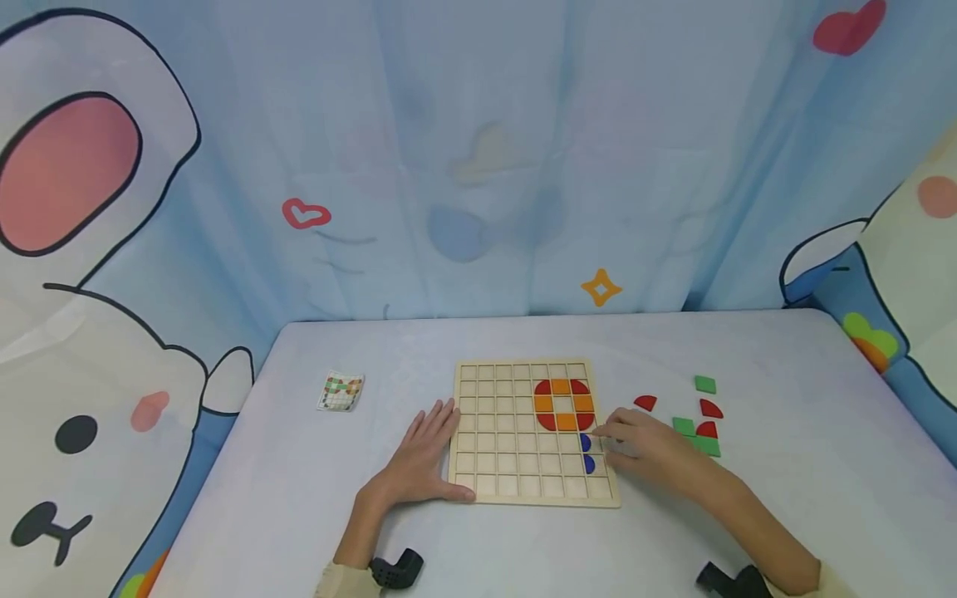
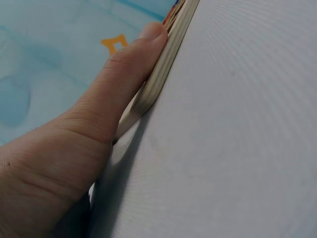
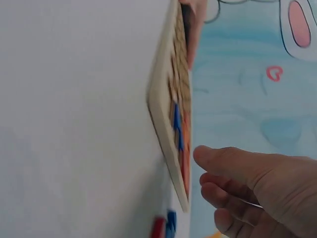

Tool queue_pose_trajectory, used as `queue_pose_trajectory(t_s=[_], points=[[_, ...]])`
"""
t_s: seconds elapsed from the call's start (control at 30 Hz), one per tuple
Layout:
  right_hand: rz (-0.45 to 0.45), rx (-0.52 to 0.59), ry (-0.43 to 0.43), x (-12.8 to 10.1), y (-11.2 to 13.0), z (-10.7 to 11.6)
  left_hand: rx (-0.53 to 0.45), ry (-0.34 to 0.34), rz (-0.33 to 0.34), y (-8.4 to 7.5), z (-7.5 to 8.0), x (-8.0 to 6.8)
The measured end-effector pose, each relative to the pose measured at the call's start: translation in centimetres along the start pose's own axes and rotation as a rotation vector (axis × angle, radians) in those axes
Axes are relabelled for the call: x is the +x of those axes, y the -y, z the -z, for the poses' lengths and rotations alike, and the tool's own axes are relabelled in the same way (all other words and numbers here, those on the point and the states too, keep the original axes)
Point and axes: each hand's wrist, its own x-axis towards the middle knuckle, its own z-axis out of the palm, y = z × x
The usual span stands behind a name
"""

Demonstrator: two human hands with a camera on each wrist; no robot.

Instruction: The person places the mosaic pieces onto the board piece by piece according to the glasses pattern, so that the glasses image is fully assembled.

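Observation:
A pale wooden grid board [image 1: 508, 465] lies on the table in the head view. Toward its upper right, red rounded-corner pieces [image 1: 542, 388] and orange square pieces [image 1: 561, 386] form a ring around a bare cell. Below the ring sit two blue half-round pieces [image 1: 589, 464]. My left hand [image 1: 420, 461] rests at the board's left side, fingers spread and thumb along the near corner. Over the right edge, beside the blue pieces, hovers my right hand [image 1: 646, 444]. Its thumb and loosely bent fingers [image 3: 223, 161] show nothing between them in the right wrist view.
Right of the board lie several loose red pieces [image 1: 711, 409] and green squares [image 1: 705, 384]. A small patterned card [image 1: 341, 391] is at the left on the white table [image 1: 247, 498]. Behind hangs a printed blue curtain [image 1: 478, 166].

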Motion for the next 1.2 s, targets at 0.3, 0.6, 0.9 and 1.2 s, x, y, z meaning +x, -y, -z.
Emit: queue_pose_trajectory(t_s=[0.3, 0.6, 0.9, 1.2], points=[[-0.195, 0.03, 0.071, -0.2, -3.8, 1.3, -0.003, -0.009, -0.011, -0.2, 0.0, 0.0], [-0.175, 0.034, 0.089, 0.0, -4.5, 0.9, -0.015, -0.007, -0.006, -0.3, 0.2, -0.1], [-0.153, -0.015, 0.063, -0.2, -3.8, 0.5, -0.007, -0.009, -0.005, -0.2, 0.1, -0.1], [-0.217, -0.024, 0.022, -0.3, -2.9, 0.2, -0.01, -0.01, -0.011, -0.2, 0.1, -0.1]])
